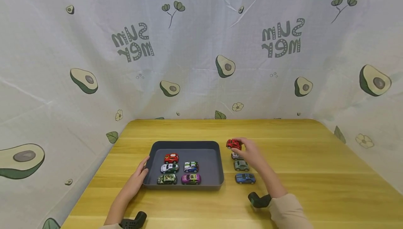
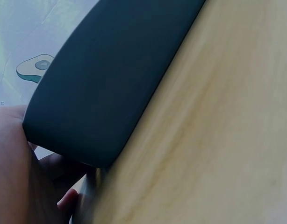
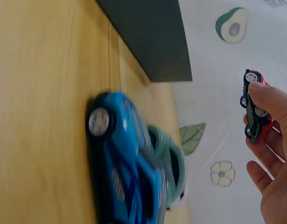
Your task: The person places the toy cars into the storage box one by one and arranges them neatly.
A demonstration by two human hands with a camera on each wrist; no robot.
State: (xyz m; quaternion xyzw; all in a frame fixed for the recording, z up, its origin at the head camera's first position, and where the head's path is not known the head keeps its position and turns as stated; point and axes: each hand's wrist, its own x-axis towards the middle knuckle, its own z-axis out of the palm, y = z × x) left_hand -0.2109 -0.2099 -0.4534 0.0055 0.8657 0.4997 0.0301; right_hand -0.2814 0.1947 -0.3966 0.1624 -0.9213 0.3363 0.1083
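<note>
My right hand pinches a red toy car between thumb and fingers, above the far end of a row of toy cars. In the right wrist view the held red car shows its wheels and dark underside. A white toy car lies partly hidden below that hand; a grey-green toy car and a blue toy car come nearer. My left hand touches the left side of a dark grey tray, fingers extended along its wall. In the left wrist view the tray hides part of the fingers.
Inside the tray stand a red toy car, a white-and-green one, a camouflage one, a white-and-blue one and a purple one. A printed curtain hangs behind the wooden table.
</note>
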